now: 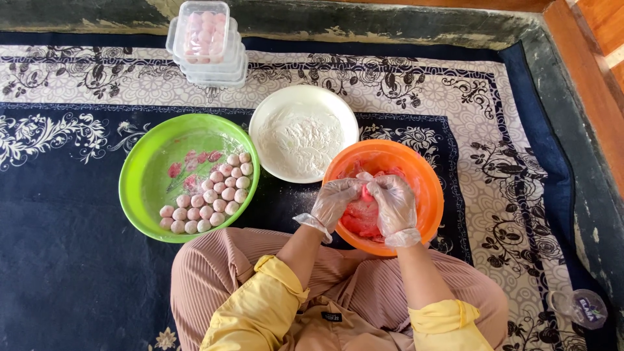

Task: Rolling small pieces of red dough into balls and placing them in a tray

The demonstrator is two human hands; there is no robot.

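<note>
Pink dough [359, 218] fills the orange bowl [426, 179] in front of you as you sit cross-legged on a dark blue patterned rug [71, 260], both hands working over it. Your left hand [333, 201], in a clear disposable glove, curls partly closed around a small pinch of the pink dough at the bowl's near-left side. Your right hand [393, 203], gloved the same way, is folded in against it, fingers closed on the same piece, so the two hands touch above the mass of dough. The orange bowl rests on the rug just ahead of your knees.

To your left, a lime-green bowl [140, 169] with a painted flower on its bottom holds rows of pale pink dough balls [205, 198], dusted white and gathered along its lower right side. Between the two bowls and a little farther from you sits a white plate [344, 110] heaped with white flour [300, 140]; its rim is just beside the orange bowl's edge. Farther off, near the rug's border, stands a stack of clear plastic containers [207, 49], the top one packed with pink balls. A small clear lid [582, 307] lies at the rug's right edge, well apart from the rest. Yellow sleeves [260, 305] are pushed up your forearms.
</note>
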